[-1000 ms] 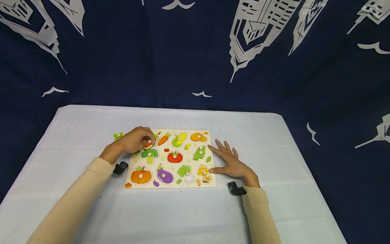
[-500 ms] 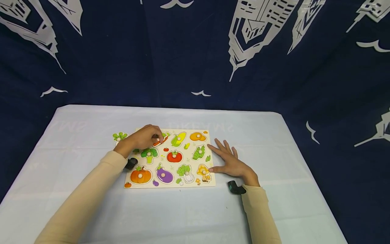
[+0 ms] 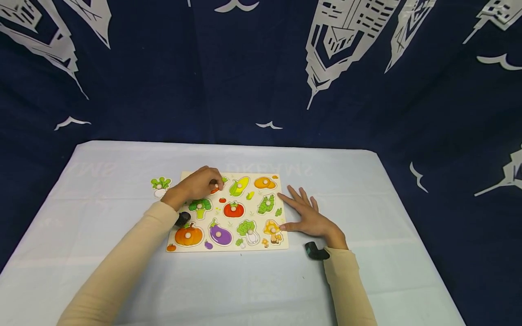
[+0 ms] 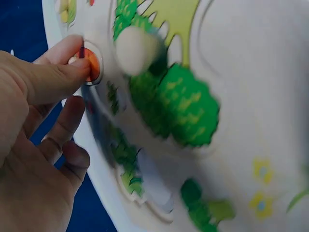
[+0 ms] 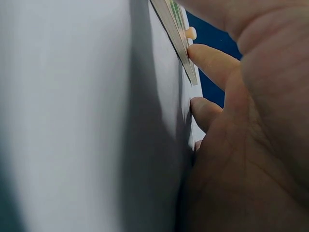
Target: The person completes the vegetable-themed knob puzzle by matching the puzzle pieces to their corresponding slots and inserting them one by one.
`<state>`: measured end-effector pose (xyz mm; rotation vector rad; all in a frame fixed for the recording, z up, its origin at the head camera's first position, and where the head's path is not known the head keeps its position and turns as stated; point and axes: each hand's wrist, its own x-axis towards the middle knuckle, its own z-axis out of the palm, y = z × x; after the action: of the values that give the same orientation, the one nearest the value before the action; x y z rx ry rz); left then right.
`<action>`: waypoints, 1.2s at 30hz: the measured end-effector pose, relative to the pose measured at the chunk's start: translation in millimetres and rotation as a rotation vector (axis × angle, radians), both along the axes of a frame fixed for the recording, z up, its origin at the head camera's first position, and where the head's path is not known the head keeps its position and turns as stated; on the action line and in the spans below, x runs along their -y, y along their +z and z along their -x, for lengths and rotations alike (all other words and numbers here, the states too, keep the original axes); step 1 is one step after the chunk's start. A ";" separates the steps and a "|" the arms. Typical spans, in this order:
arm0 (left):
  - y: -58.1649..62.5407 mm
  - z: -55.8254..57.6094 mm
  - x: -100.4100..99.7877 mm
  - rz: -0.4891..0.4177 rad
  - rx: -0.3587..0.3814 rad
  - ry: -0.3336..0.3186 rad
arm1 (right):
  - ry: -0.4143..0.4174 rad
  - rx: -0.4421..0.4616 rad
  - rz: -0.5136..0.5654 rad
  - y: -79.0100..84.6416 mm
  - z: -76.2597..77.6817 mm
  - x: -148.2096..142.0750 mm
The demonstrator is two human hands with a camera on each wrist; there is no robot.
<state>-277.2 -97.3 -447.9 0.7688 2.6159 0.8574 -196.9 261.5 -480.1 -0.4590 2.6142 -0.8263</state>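
Note:
A wooden vegetable puzzle board lies on the table. At its upper left, my left hand pinches an orange carrot piece between thumb and index finger; the hand hides most of it in the head view. The carrot's white knob lies against the fingers. Beside that hand sits a broccoli piece with a round knob. My right hand lies spread at the board's right side, thumb near the mushroom piece and index fingertip at the edge.
A radish piece lies on the white table, left of the board. A radish-shaped recess shows in the left wrist view. Other knobbed pieces include a pumpkin, an eggplant and a tomato. Behind hangs a dark blue cloth.
My left hand has moved right along the top of the board with the carrot piece, to the carrot's place beside the corn. The right hand has stayed put.

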 end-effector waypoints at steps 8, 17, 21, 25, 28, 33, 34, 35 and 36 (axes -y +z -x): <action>-3.6 -2.4 -0.1 0.011 -0.018 0.031 | -0.007 0.005 -0.007 -0.1 -0.4 0.3; -3.5 -2.2 9.3 -0.022 -0.021 0.038 | -0.008 0.002 -0.004 -1.4 -0.8 0.7; -3.2 -1.7 23.5 -0.061 -0.022 0.072 | -0.002 -0.001 0.000 -1.6 -1.3 0.9; -1.2 -1.3 41.7 -0.081 -0.033 0.120 | 0.004 -0.013 0.002 -1.5 -1.3 0.3; 2.4 -2.0 56.7 -0.079 -0.055 0.142 | 0.003 -0.016 0.005 -1.6 -1.2 0.3; 11.8 -4.1 80.1 -0.056 -0.099 0.178 | 0.004 -0.013 0.003 -2.3 -0.9 0.5; 13.6 -4.7 84.1 -0.050 -0.101 0.189 | 0.003 -0.014 0.004 -2.3 -0.8 0.4; 15.0 -5.3 87.8 -0.043 -0.101 0.198 | 0.003 -0.017 0.003 -2.4 -0.7 0.3; 15.9 -6.0 91.3 -0.036 -0.098 0.204 | 0.003 -0.019 0.003 -2.3 -0.5 0.1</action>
<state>-271.2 -188.6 -432.0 0.5730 2.8096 0.9460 -196.4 261.3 -482.4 -0.4739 2.6292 -0.8283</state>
